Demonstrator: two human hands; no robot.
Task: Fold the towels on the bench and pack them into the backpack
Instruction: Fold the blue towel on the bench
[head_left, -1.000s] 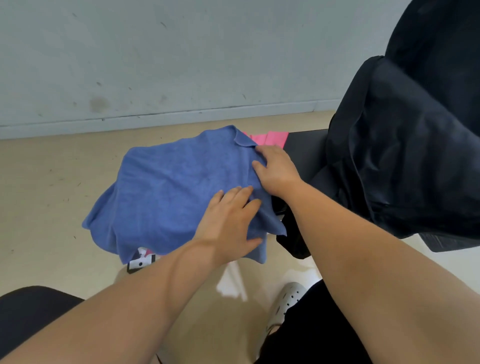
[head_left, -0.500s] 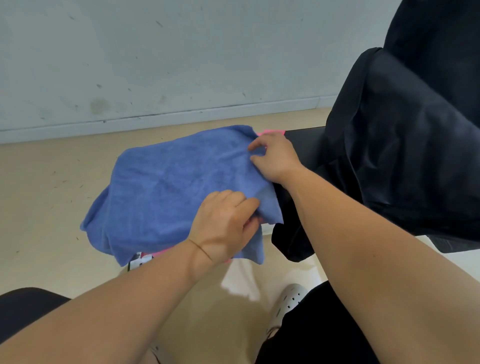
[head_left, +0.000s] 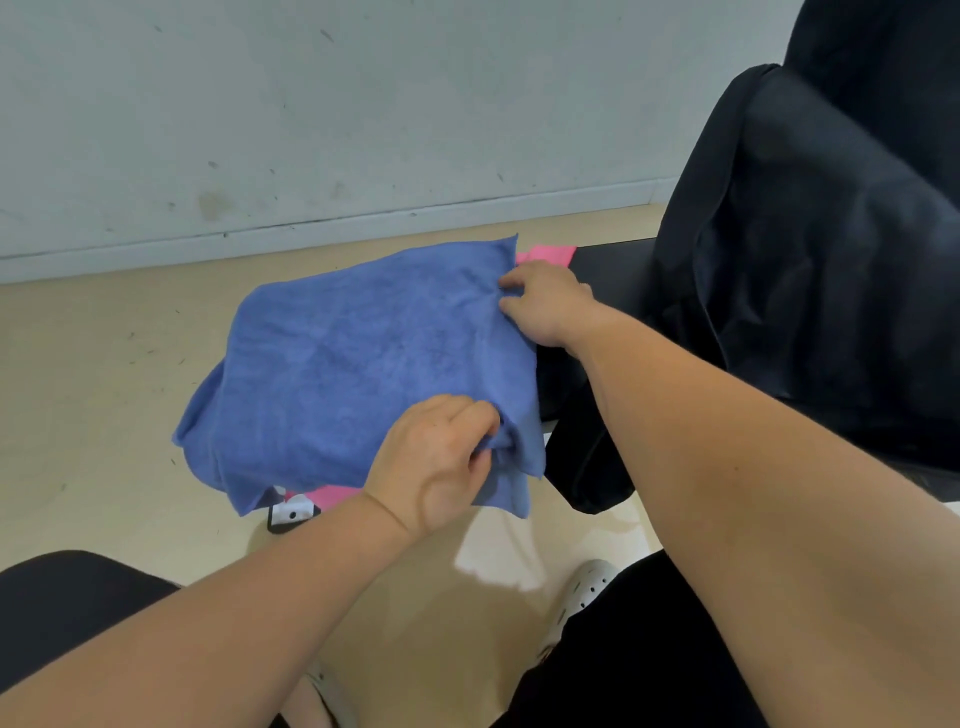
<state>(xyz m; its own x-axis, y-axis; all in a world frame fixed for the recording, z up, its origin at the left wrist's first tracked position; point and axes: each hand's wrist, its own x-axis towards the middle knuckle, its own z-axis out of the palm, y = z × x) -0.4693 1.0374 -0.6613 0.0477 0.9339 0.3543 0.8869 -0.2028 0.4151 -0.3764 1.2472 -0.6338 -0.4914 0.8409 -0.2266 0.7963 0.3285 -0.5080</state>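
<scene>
Two hands on one towel, basically. Far left is just beige floor (head_left: 93, 389) and a scuffed pale wall (head_left: 311, 104). Then comes the blue towel (head_left: 353, 364), spread over the left end of the bench and drooping off its left and near edges. Poking out from under its near edge is a black-and-white patterned thing (head_left: 292, 512) (can't tell what it is), with a strip of pink towel (head_left: 330, 494) right beside it.

The left hand (head_left: 436, 462) has its fingers curled into the blue towel's near right corner, bunching the cloth in a firm grip. Further back, the right hand (head_left: 545, 304) pinches the towel's far right edge just below the far corner. A bit more pink shows right behind that hand.

Right of that is the bare black bench (head_left: 615, 262). The big black backpack (head_left: 831, 270) sits on it, filling the whole right side, near the towel but not touching it. Part of the backpack's black fabric hangs off the bench's near edge. Down on the floor below is a white perforated shoe (head_left: 584, 590).
</scene>
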